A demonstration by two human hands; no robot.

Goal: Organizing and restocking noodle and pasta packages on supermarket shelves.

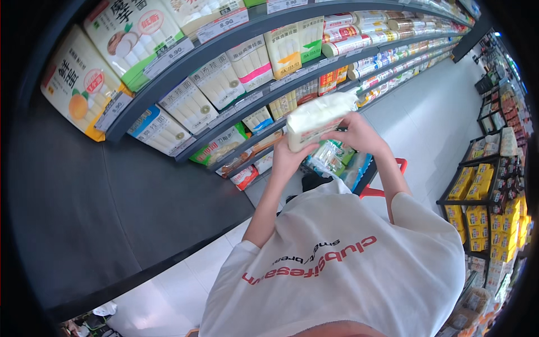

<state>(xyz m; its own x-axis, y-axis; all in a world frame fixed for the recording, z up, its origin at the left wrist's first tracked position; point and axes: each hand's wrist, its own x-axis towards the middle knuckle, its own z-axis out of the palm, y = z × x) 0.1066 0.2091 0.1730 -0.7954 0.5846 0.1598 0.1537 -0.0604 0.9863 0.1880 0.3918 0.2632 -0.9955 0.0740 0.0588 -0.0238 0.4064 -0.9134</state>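
Observation:
I hold a white plastic-wrapped package (318, 113), probably dried noodles, tilted in front of the shelves. My left hand (288, 159) grips its near lower end, with the thumb along the underside. My right hand (363, 134) has its fingers on the side nearer me, towards the far end. Printing on that side is blurred. Below the package, partly hidden by it and by my arms, a shopping cart with a red handle (402, 166) holds several plastic-wrapped packs (330, 156).
Noodle packs (212, 82) stand on curved grey shelves (248, 101) with price tags, ahead and left. A dark end panel (168, 210) bounds the left. To the right, past the tiled aisle floor (414, 113), black racks hold yellow packs (469, 181).

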